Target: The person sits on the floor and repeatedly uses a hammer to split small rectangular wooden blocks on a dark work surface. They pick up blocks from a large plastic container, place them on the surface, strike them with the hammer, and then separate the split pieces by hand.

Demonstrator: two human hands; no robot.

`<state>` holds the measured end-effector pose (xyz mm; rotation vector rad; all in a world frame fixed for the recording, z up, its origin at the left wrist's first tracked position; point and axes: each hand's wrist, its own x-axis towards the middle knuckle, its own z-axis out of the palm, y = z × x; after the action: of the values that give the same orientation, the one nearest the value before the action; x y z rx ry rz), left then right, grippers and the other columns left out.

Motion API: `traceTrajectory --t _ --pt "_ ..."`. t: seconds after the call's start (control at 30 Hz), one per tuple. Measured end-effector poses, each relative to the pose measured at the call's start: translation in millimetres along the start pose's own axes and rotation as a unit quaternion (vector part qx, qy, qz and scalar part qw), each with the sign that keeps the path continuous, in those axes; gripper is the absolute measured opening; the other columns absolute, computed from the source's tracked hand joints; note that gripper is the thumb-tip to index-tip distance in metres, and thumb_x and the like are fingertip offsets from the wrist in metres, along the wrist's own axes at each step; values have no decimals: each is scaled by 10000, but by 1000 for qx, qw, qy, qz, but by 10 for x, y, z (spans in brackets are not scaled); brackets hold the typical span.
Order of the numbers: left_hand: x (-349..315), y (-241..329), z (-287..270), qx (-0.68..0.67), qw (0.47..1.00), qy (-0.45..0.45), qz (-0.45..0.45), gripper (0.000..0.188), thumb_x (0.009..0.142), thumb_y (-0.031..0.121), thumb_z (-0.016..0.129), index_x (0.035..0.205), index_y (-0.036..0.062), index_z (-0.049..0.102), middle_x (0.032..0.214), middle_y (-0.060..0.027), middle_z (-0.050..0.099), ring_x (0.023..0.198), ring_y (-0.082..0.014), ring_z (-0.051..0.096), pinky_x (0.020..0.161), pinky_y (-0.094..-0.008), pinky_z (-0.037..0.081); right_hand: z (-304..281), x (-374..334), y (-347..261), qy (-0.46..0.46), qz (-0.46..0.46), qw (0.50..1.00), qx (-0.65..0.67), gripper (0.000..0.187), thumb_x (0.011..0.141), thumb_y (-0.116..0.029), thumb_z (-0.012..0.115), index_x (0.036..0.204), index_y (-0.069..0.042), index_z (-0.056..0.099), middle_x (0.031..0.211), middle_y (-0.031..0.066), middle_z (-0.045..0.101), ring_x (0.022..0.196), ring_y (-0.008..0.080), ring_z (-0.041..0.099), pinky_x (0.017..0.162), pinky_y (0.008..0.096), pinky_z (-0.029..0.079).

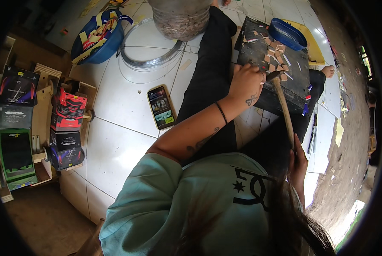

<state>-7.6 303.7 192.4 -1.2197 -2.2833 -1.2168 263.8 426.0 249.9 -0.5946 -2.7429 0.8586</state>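
Note:
In my right hand (299, 160) is the wooden handle of a hammer (283, 104), gripped near its lower end. The hammer's dark head lies over the black board (259, 96), close beside my left hand (247, 81). My left fingers are curled in at the board's edge; what they pinch is too small to make out. Small brown pieces (278, 49) and thin white strips are scattered over the board. A blue oval tray (287, 34) rests at the board's far right corner, overlapping a yellow tray (316, 42).
A phone (161, 106) lies on the white tiled floor to my left. Beyond it are a coil of wire (150, 64), a blue basin (92, 57) of scraps and a clear tub (180, 19). Wooden toy trucks (67, 128) stand far left. Slim tools (313, 132) lie at right.

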Motion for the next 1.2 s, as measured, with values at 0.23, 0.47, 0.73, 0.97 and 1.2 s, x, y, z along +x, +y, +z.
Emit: traceTrajectory --t 0.23,0.47,0.73,0.97,1.2 --pt "5 68 77 -19 999 -15 -43 67 730 98 708 791 93 680 837 -81 643 834 -270 620 770 -406 424 -10 22 72 -3 2 1000 -19 468 958 27 463 1421 -42 452 1362 191 549 1263 339 534 1043 392 427" --pt "-37 160 217 7 998 4 -68 57 757 94 639 792 55 662 844 -101 624 838 -268 617 788 -396 427 -79 15 94 2 46 999 11 478 963 60 421 1433 -29 436 1391 184 529 1252 305 545 1019 383 444" --pt "-25 174 250 25 997 6 -68 66 768 97 622 785 49 663 832 -91 624 840 -242 623 789 -390 428 -50 58 60 12 29 999 -5 463 969 29 438 1428 -38 446 1365 194 549 1251 312 548 1013 400 450" --pt "-51 160 153 -28 998 5 -58 98 775 97 651 852 38 644 859 -121 630 870 -288 629 810 -420 460 -93 166 79 1 -18 997 -70 469 961 21 465 1420 -77 470 1338 187 571 1243 329 554 1002 395 460" --pt "49 60 -10 -165 981 28 -99 214 804 39 685 1008 15 627 838 -130 626 719 -271 647 644 -356 514 -123 202 81 61 51 996 33 414 981 -51 503 1395 -53 495 1345 177 572 1258 316 545 1045 379 416"
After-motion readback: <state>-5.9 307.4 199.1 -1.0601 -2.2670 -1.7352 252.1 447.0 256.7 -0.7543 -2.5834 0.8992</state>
